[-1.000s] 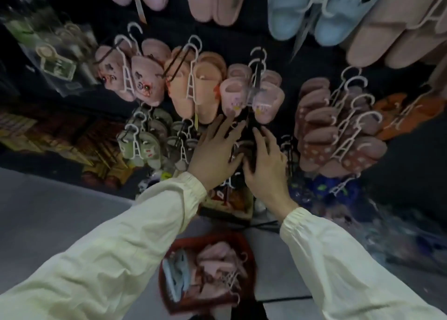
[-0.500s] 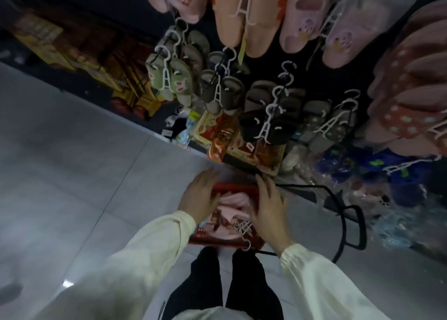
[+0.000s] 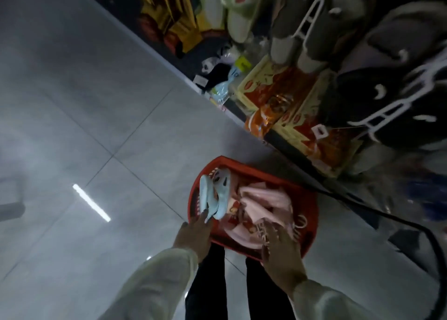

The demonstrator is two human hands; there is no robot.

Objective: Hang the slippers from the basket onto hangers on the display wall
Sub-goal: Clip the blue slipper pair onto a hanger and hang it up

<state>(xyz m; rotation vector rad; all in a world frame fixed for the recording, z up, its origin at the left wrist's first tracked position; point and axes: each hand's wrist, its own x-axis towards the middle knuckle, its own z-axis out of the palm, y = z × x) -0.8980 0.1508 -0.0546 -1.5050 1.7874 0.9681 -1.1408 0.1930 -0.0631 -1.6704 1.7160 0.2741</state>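
A red basket (image 3: 312, 213) stands on the floor in front of my legs. A light blue pair of slippers (image 3: 212, 198) lies along its left side, and pink slippers (image 3: 263, 203) with a white hanger (image 3: 300, 225) fill the rest. My left hand (image 3: 196, 232) reaches over the near left rim, and its straight fingertips touch the end of the blue pair. My right hand (image 3: 283, 252) lies with spread fingers on the pink slippers at the near right. Grey slippers (image 3: 348, 17) and black slippers (image 3: 377, 102) hang on white hangers on the display wall at the upper right.
Green slippers (image 3: 232, 12) hang at the top. Orange and yellow boxes (image 3: 278, 94) and small packets line the foot of the wall. A black basket handle (image 3: 387, 218) loops over the floor to the right. Grey floor tiles (image 3: 96, 102) spread to the left.
Both hands came down from the wall of hanging slippers to the basket, and the view dropped with them. They now touch the slippers inside it.
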